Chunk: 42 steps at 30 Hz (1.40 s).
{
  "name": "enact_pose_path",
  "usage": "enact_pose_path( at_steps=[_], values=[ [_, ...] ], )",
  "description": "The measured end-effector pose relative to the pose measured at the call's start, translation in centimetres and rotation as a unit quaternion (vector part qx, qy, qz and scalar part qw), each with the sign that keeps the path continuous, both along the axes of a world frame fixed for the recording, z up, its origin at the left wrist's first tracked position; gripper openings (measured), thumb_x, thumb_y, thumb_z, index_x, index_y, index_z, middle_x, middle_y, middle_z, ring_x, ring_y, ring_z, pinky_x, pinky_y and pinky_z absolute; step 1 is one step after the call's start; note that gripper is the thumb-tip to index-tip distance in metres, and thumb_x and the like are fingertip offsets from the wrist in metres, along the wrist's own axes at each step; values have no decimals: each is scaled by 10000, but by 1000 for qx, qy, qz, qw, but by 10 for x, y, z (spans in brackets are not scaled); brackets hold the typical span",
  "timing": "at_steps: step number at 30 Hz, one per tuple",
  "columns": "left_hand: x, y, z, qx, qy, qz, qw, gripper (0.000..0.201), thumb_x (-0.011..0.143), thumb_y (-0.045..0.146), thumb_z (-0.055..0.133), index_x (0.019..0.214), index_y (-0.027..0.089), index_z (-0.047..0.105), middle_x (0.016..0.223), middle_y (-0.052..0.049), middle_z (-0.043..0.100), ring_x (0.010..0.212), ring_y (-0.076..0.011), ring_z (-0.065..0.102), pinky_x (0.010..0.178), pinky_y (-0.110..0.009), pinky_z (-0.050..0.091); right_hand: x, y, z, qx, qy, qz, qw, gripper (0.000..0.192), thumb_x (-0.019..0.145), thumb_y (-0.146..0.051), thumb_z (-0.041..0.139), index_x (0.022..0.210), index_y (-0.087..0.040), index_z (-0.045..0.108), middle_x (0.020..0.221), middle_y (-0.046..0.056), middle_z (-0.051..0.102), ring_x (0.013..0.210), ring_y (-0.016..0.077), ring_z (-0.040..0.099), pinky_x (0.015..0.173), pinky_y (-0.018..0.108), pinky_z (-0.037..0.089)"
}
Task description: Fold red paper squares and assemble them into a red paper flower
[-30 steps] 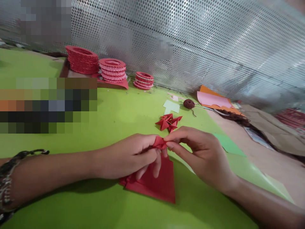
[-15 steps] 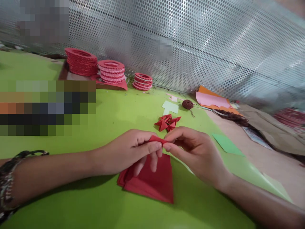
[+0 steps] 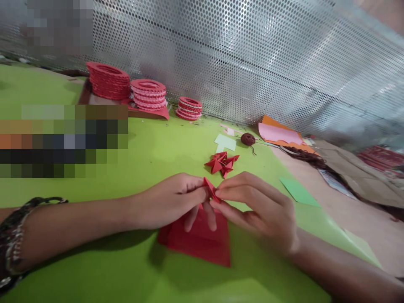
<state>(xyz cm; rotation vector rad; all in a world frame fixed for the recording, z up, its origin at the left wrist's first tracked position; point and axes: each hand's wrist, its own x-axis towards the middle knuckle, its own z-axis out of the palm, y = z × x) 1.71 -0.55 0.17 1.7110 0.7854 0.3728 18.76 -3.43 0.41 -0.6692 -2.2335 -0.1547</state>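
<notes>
Between the fingertips of both hands is a small folded piece of red paper (image 3: 211, 189), pointed at its top. My left hand (image 3: 183, 200) pinches it from the left, with its lower fingers hanging down. From the right, my right hand (image 3: 260, 208) grips the same piece between thumb and fingers. Under the hands lies a stack of red paper squares (image 3: 202, 246), partly covered by my left fingers. Just beyond the hands sit folded red paper stars (image 3: 221, 163) with pointed tips.
Stacks of red and pink rings (image 3: 109, 81) stand at the back left near a perforated metal panel (image 3: 221, 54). A brown yarn ball (image 3: 248, 139), pale green paper scraps (image 3: 225, 142), a green paper (image 3: 299, 192) and orange-pink sheets (image 3: 280, 133) lie on the green table (image 3: 176, 151).
The red folded paper has turned from nearly flat to a steeper tilt, its point now upward. My right fingers have shifted their grip and now lie more over its right side.
</notes>
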Motion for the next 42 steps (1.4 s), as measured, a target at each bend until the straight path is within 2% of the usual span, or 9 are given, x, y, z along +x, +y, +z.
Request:
enact_pose_path(
  at_steps=[4,10,13,17,21,26,30,37,42],
  values=[
    [-4,4,-2,1,-44,-9,999,389,865,212,298,582,173,562,508,42,592,536,-100,536,598,-204,391,3,-1,0,21,-69,0,997,53,785,-140,599,833,-158,611,819,63,654,750,138,602,667,268,520],
    [-5,5,-3,-42,-111,-48,992,239,849,191,394,712,184,590,559,51,609,536,-91,541,555,-179,395,5,-1,3,1,-80,-7,997,105,804,-80,538,844,-135,618,862,82,628,768,149,585,680,274,508],
    [-3,3,-1,-26,-84,-57,995,239,873,221,401,768,190,614,529,63,564,501,-75,502,531,-165,372,3,1,5,-88,-14,-6,996,108,786,-73,536,845,-133,604,822,69,610,757,142,584,658,265,502],
    [-3,0,-3,-15,-35,-72,997,248,882,258,396,799,178,615,506,61,529,476,-83,484,511,-180,367,0,3,6,-229,48,-18,972,105,780,-145,578,884,-157,581,782,30,598,687,120,567,614,257,492],
    [-2,-2,-6,27,-47,-64,996,226,890,223,362,776,173,551,544,70,531,507,-84,528,563,-191,408,-1,1,3,-264,82,-20,961,43,779,-145,588,747,-165,567,700,2,579,650,109,549,597,248,465],
    [-2,-1,-8,135,-50,-46,989,239,890,182,320,735,170,502,625,54,571,495,-73,521,547,-186,410,-2,0,1,-341,133,-26,930,92,844,-225,495,770,-170,492,639,-14,530,564,103,542,495,226,443],
    [-2,-3,-10,189,-38,-41,980,283,884,142,287,703,172,503,561,57,557,471,-76,521,538,-185,406,-1,0,1,-346,83,-30,934,74,853,-216,481,795,-170,485,640,-18,530,566,92,527,497,209,422],
    [-2,-1,-12,160,-47,-54,985,296,907,208,278,724,171,508,634,31,646,452,-67,535,518,-172,426,1,0,-2,-282,53,-24,958,130,846,-158,476,717,-167,486,584,-31,521,502,69,455,456,188,365],
    [-1,0,-6,131,-15,-43,990,290,900,218,312,737,152,543,712,5,674,504,-75,567,573,-189,444,2,1,1,-334,78,-20,939,129,838,-167,485,708,-167,486,581,-31,528,500,69,487,452,180,399]
  ],
)
